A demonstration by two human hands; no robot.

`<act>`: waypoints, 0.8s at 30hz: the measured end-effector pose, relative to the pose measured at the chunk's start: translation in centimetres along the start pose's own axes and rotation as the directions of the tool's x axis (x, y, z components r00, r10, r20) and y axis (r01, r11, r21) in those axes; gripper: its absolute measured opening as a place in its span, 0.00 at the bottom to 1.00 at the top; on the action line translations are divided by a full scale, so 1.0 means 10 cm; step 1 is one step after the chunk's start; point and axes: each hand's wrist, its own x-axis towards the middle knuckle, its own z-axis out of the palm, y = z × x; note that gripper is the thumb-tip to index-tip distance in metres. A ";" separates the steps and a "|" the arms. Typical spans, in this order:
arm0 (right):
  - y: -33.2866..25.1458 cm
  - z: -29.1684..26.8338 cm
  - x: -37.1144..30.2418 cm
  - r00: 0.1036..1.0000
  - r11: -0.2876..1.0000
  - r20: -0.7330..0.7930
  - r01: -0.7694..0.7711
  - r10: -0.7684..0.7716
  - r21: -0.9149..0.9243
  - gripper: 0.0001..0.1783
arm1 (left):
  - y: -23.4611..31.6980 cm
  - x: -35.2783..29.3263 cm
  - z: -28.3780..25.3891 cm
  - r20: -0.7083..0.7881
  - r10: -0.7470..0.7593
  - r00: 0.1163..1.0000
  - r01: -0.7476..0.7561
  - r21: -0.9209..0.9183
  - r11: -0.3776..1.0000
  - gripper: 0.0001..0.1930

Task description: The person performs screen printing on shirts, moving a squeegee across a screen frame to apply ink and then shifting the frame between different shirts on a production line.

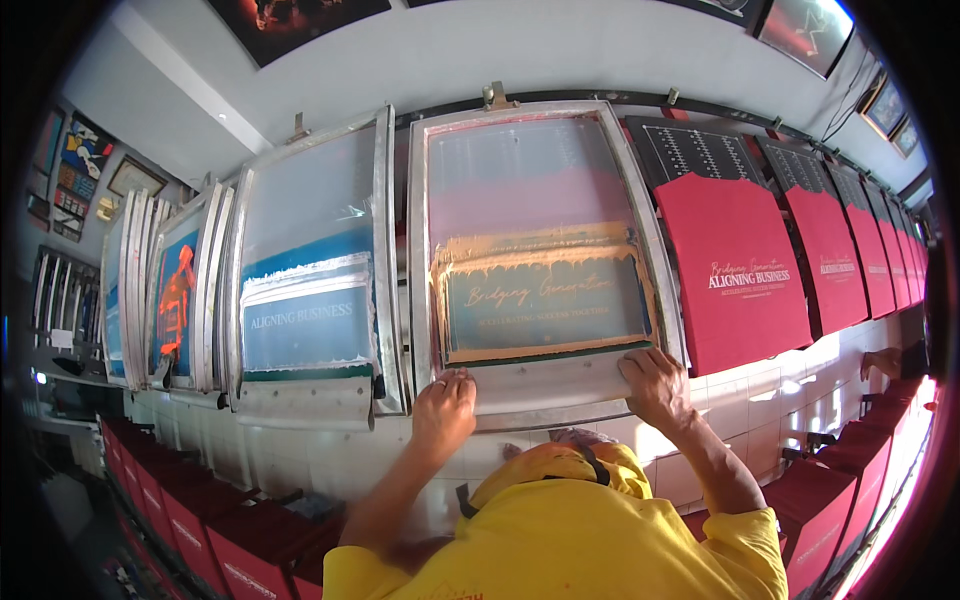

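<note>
A silkscreen printing frame (660, 310) with a metal rim lies in front of me over a red shirt. Across its near end runs a wide silver squeegee (545, 385) with a dark green blade edge. My left hand (446, 405) is closed on the squeegee's left end, and my right hand (655, 388) grips its right end. Gold ink (540, 240) is smeared in a band across the mesh and around the teal stencil area, where script lettering shows. The fingers' undersides are hidden.
Left of my frame stands another screen (310, 200) with white ink and its own squeegee (310, 405). Beyond it, more frames stand close together, one with orange ink (175, 300). Printed red shirts (735, 290) lie on boards to the right. Behind me are more red shirts (240, 540).
</note>
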 end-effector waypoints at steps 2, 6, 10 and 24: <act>-0.01 0.05 -0.01 1.000 1.000 0.008 -0.015 0.015 -0.028 0.10 | -0.01 -0.07 0.11 -0.024 -0.020 1.000 0.020 -0.002 1.000 0.13; 0.07 0.11 0.19 1.000 0.998 0.018 -0.005 0.006 -0.063 0.11 | -0.19 0.15 0.22 -0.100 0.036 0.994 -0.035 0.006 0.999 0.11; 0.34 0.21 0.66 1.000 0.997 -0.001 0.006 -0.006 -0.075 0.10 | -0.48 0.63 0.35 -0.083 0.063 0.995 -0.061 0.025 0.998 0.10; 0.73 0.14 1.35 0.996 0.998 -0.089 0.003 -0.009 -0.061 0.05 | -0.85 1.44 0.11 0.071 -0.011 0.997 0.017 -0.075 0.997 0.04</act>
